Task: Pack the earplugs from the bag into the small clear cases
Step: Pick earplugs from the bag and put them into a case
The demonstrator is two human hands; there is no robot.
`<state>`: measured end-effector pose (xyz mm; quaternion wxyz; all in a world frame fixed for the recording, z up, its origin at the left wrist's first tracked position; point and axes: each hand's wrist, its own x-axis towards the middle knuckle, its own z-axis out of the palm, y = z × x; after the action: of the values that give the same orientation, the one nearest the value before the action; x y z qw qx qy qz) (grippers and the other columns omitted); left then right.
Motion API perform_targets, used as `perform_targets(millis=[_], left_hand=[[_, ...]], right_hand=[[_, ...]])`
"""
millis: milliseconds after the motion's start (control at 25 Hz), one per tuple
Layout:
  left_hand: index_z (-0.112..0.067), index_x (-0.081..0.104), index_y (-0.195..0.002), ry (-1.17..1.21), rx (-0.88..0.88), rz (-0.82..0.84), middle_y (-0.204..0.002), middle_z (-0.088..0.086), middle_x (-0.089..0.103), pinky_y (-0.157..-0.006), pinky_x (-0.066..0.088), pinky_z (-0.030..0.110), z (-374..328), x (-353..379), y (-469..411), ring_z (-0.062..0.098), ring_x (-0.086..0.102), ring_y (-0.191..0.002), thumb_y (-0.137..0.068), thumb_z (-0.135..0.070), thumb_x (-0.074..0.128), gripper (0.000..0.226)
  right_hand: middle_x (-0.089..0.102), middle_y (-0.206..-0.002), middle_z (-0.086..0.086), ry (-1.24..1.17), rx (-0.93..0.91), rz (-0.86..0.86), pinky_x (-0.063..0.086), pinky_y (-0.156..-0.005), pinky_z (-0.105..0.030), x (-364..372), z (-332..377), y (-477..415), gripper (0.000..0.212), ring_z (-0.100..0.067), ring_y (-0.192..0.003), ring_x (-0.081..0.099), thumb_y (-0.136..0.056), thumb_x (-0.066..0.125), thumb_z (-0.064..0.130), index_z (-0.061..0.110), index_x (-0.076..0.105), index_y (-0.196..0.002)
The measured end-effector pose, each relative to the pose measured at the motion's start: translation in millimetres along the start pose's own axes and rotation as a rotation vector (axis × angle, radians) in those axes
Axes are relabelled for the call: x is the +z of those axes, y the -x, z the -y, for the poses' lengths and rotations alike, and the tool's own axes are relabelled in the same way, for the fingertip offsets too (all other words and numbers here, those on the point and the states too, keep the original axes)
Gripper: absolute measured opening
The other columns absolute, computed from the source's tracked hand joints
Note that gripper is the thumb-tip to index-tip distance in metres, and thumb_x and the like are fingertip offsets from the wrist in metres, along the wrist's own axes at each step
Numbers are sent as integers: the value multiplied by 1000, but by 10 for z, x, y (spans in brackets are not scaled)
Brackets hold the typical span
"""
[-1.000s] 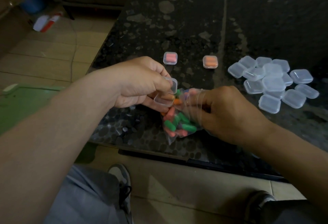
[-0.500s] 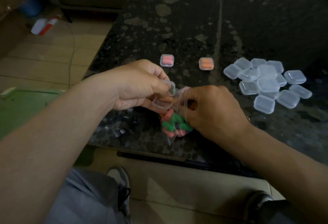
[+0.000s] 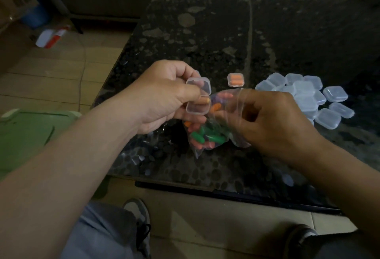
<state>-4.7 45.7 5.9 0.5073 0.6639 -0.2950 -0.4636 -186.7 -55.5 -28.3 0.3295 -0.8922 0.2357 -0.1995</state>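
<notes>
My left hand (image 3: 164,96) pinches a small clear case (image 3: 198,97), hinged open, with one orange earplug (image 3: 204,100) lying in its lower half. Right beside it hangs a clear plastic bag (image 3: 207,133) of orange, green, pink and purple earplugs, just above the dark table (image 3: 205,39). My right hand (image 3: 273,121) grips the bag's upper right side, fingers curled into the plastic near its mouth. A shut case with two orange earplugs (image 3: 235,80) lies on the table behind the bag. The pink-filled case is hidden behind my left hand.
A pile of several empty clear cases (image 3: 304,98) lies on the table at the right. A green lid (image 3: 26,135) sits on the floor to the left, and my shoes (image 3: 137,215) stand below the table's near edge. A sofa runs along the back.
My left hand has lifted the open case a little higher, and an orange earplug now shows in it. My right hand has drawn back along the bag's right side.
</notes>
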Motion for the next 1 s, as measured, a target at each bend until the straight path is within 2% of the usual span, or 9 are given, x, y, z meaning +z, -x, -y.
perform_targets(millis=[120, 240, 320, 440, 560, 720, 800, 880, 1000], left_hand=[[-3, 63, -101, 1, -1, -4, -82, 9, 72, -60, 61, 33, -3, 6, 5, 19, 75, -70, -88, 8, 70, 18], [-4, 63, -98, 18, 14, -20, -83, 11, 73, -61, 62, 35, -14, 4, 1, 21, 75, -72, -88, 9, 71, 19], [-4, 63, -96, 22, 18, -6, -84, 11, 73, -61, 62, 35, -22, 11, 14, 21, 76, -74, -87, 8, 72, 18], [-5, 63, -94, -3, 22, 20, -84, 13, 75, -62, 62, 34, 5, 59, 19, 20, 76, -73, -87, 8, 73, 17], [-4, 63, -95, -35, 34, 37, -79, 10, 73, -69, 63, 37, 62, 101, -8, 19, 75, -72, -86, 8, 74, 18], [-7, 63, -93, -17, 17, 49, -82, 11, 77, -71, 63, 34, 80, 138, -12, 21, 77, -78, -83, 4, 78, 20], [-6, 64, -95, 14, 7, 52, -89, 13, 78, -70, 62, 32, 66, 155, -2, 23, 78, -81, -82, 4, 78, 22], [-4, 64, -98, 55, 4, 46, -89, 13, 79, -68, 62, 30, 50, 169, 6, 24, 79, -82, -82, 6, 77, 23], [-2, 64, -101, 96, 8, 35, -92, 11, 80, -66, 62, 28, 32, 184, 11, 25, 79, -84, -82, 6, 77, 24]], right_hand=[[65, -68, 14, 28, -12, 20, 54, -55, -28, -3, 10, -5, 8, -5, -65, 65, -91, 61, 48, 50, 62, -98], [69, -74, 16, -7, -10, 60, 57, -62, -27, -15, 22, -23, 13, -3, -72, 69, -88, 67, 45, 52, 57, -86], [74, -80, 10, -80, 43, 94, 60, -67, -31, -46, -2, -40, 6, -5, -76, 72, -83, 73, 41, 40, 69, -88], [76, -80, 4, -108, 99, 116, 62, -66, -37, -128, -33, -55, 21, -8, -75, 73, -79, 79, 36, 17, 76, -86], [73, -72, 5, -88, 132, 130, 61, -62, -29, -227, -18, -83, 16, -6, -65, 70, -77, 84, 27, 16, 72, -76], [71, -76, 8, -35, 136, 124, 54, -63, -13, -336, -11, -84, 12, -1, -70, 67, -80, 79, 12, 21, 71, -82], [70, -76, 17, 1, 134, 76, 54, -62, -13, -365, -8, -65, 12, 2, -69, 66, -83, 76, 16, 27, 71, -80], [69, -71, 13, 29, 142, -28, 56, -60, -19, -386, -12, -48, 8, 2, -69, 66, -84, 75, 22, 28, 71, -80], [64, -70, 14, 116, 85, -173, 53, -59, -13, -416, 7, -29, 5, 3, -72, 64, -86, 73, 31, 27, 70, -85]])
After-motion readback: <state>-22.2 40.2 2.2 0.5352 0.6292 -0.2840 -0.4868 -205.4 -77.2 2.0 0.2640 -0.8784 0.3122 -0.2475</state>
